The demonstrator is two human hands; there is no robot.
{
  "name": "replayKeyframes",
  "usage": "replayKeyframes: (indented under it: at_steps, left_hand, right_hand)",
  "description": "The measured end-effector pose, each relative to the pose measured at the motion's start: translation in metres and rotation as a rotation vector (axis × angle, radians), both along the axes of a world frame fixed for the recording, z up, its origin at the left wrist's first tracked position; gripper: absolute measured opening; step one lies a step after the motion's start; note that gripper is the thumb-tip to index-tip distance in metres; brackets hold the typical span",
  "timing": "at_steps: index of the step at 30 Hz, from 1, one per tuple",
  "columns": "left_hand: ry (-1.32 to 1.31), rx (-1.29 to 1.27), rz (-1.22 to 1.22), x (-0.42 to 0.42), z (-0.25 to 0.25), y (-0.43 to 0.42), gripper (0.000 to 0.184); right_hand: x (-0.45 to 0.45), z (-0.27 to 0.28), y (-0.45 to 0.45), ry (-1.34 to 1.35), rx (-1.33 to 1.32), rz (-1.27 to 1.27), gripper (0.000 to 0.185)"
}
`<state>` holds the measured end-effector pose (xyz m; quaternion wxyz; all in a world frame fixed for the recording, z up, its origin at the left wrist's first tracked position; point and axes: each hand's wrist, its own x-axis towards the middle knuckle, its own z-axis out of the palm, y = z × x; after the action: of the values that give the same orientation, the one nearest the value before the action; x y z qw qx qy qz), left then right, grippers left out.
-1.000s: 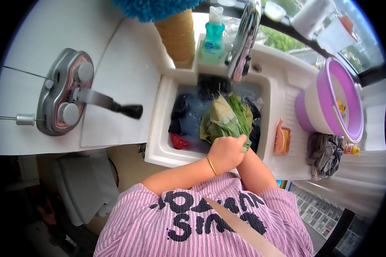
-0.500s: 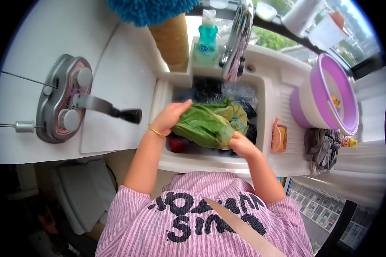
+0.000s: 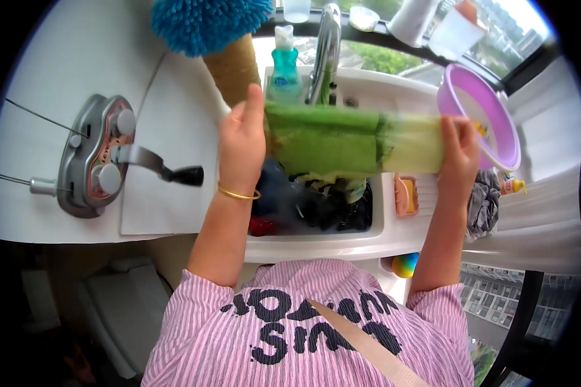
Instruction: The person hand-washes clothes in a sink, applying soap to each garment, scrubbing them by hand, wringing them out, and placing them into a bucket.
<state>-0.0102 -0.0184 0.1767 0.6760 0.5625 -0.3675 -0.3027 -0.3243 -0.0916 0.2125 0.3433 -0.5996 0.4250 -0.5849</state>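
Observation:
A green cloth garment [image 3: 329, 138], paler towards its right end, is stretched taut between my two hands above the sink. My left hand [image 3: 242, 138] grips its left end, thumb pointing up, with a gold bangle on that wrist. At the opposite end my right hand [image 3: 459, 148] is closed on the pale part. Below, dark wet clothes [image 3: 323, 209] lie in the sink basin [image 3: 379, 213], with a bit of red cloth [image 3: 261, 226] at the left. The lower part of the green garment blurs into what lies beneath it.
Behind the garment stand a chrome faucet [image 3: 326, 51] and a teal soap bottle [image 3: 284, 68]. A purple bucket [image 3: 448, 97], a soap dish [image 3: 406, 195] and a grey cloth [image 3: 484, 203] are on the right. On the left counter sits a grey device with a crank handle [image 3: 100, 158].
Both hands have risen and moved apart, my right hand far to the right. The green garment, bunched low over the basin before, is now pulled out flat and higher.

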Motion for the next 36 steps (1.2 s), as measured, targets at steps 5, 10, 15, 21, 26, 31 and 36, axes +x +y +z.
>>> replayKeyframes:
  at_steps: [5,10,15,21,26,31,36]
  left_hand:
    - [0.095,-0.122,-0.043,0.007,0.053,0.008,0.054]
    - [0.279,-0.284,-0.276,0.004,0.082,0.019,0.026]
    - [0.326,-0.097,-0.461,0.030,0.016,-0.001,0.020]
    - [0.899,0.315,-0.401,0.033,-0.200,-0.027,0.035]
    - [0.893,0.375,-0.357,0.037,-0.285,-0.011,0.036]
    - [0.614,0.449,-0.266,0.036,-0.308,-0.024,0.053]
    - [0.311,0.568,-0.177,0.027,-0.352,-0.032,0.047]
  right_hand:
    - [-0.005,0.059,0.011,-0.186,-0.095,-0.034,0.019]
    - [-0.010,0.086,0.017,-0.353,-0.202,0.080,0.020]
    - [-0.002,0.042,-0.028,-0.088,0.041,0.029,0.023]
    - [-0.045,-0.106,-0.083,0.510,0.227,0.020,0.032]
    - [-0.098,-0.143,-0.028,1.159,0.533,-0.014,0.031]
    - [-0.094,-0.169,0.012,1.116,0.494,-0.042,0.037]
    - [-0.099,-0.183,0.014,1.183,0.512,-0.107,0.043]
